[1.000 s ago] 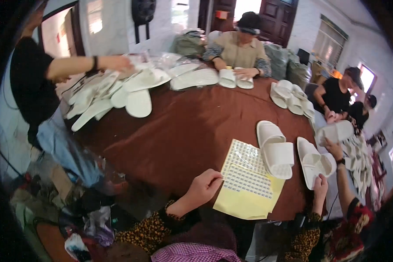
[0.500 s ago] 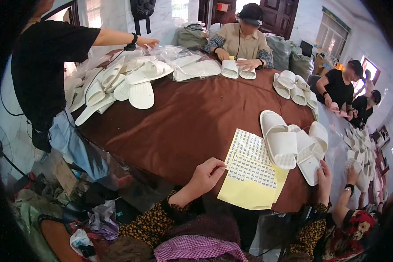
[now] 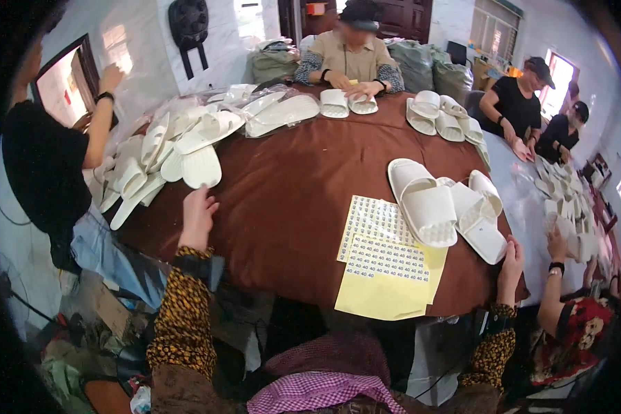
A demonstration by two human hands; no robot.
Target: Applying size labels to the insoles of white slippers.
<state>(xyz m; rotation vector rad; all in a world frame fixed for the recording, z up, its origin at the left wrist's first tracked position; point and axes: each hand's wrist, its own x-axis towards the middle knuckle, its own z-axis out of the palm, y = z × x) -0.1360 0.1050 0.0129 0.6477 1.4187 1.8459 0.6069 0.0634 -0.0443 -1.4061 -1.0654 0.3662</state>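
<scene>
Head view: a white slipper [image 3: 485, 243] lies on the brown-covered table [image 3: 290, 186], its near end at the right hand [image 3: 510, 261], grip unclear. Forearm extended, the left hand [image 3: 198, 210] reaches another slipper [image 3: 202, 164], fingers bent; whether they pinch is hidden.

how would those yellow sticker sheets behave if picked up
The sticker sheets look thin, so probably light and floppy. They overlap, so might slide apart. A white slipper seems to lie on their edge and may pin it.
</scene>
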